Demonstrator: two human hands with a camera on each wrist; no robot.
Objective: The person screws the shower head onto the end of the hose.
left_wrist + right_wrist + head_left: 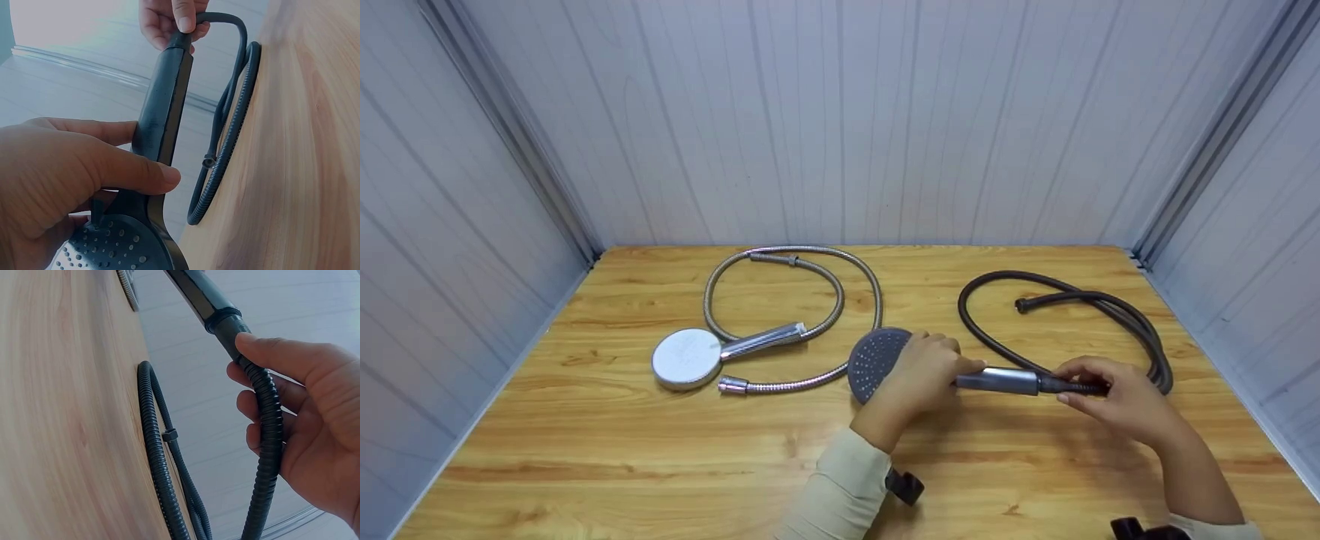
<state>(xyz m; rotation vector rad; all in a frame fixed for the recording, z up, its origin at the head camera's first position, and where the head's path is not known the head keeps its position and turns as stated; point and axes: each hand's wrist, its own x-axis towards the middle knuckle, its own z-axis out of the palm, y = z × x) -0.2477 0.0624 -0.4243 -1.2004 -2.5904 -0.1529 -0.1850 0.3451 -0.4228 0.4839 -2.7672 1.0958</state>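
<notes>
Right wrist view: the right hand [318,396] curls round the black hose [270,433], close by its end collar [229,335], which meets the bottom of the handle [201,293] roughly in line with the handle's long axis. Over the table [660,465], the left hand [924,373] grips the handle beside the dark shower head [874,366], pointing it rightward; the right hand is nearer that meeting place. Whether they are fully joined, I cannot tell.

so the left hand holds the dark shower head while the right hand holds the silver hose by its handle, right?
Not quite: the hose in the right hand is black, as the right wrist view shows. The left hand does hold the dark shower head.
</notes>
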